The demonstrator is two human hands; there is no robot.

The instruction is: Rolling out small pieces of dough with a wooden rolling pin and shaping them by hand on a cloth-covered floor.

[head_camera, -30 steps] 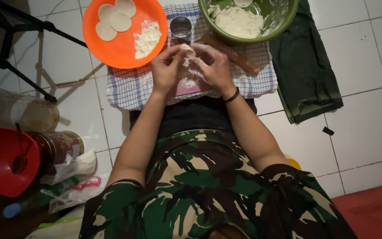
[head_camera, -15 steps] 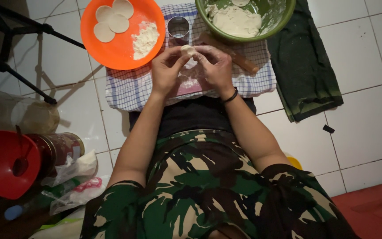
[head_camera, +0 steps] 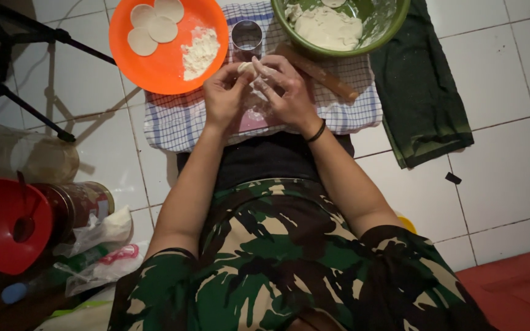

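Head view. White-tiled floor (head_camera: 510,159) as work surface, seen from above; checked cloth (head_camera: 179,122) spread on tiles, dark green cloth (head_camera: 424,92) folded beside it on the right, black stand legs (head_camera: 26,104) at upper left.

Both hands meeting over checked cloth, just below metal ring cutter (head_camera: 247,35). Left hand (head_camera: 225,95) curled, thumb and fingertips pinched on small dough piece (head_camera: 245,67); right hand (head_camera: 289,92) likewise curled, fingertips closed on same piece from opposite side, black band at wrist. Dough piece thus held off the cloth, between the 2 hands, approx. level with lower rim of orange plate.

Step in hand, as judged: shaping or sealing the piece by pinching. Best done w/ light, even pressure along the edge, turning a little at a time; fingertips kept floured to prevent sticking; too hard a pinch likely to tear thin dough.

Containers:
- Orange plate (head_camera: 154,67): 3 flat round dough discs (head_camera: 154,24) at top, overlapping; heap of white flour (head_camera: 200,52) at right side.
- Green bowl (head_camera: 394,24): pale dough mass (head_camera: 329,27), walls smeared w/ flour.
- Wooden rolling pin (head_camera: 326,76) lying slantwise below bowl, on cloth.
- Red funnel (head_camera: 1,224), jars and plastic bags at lower left; contents too dim to tell.
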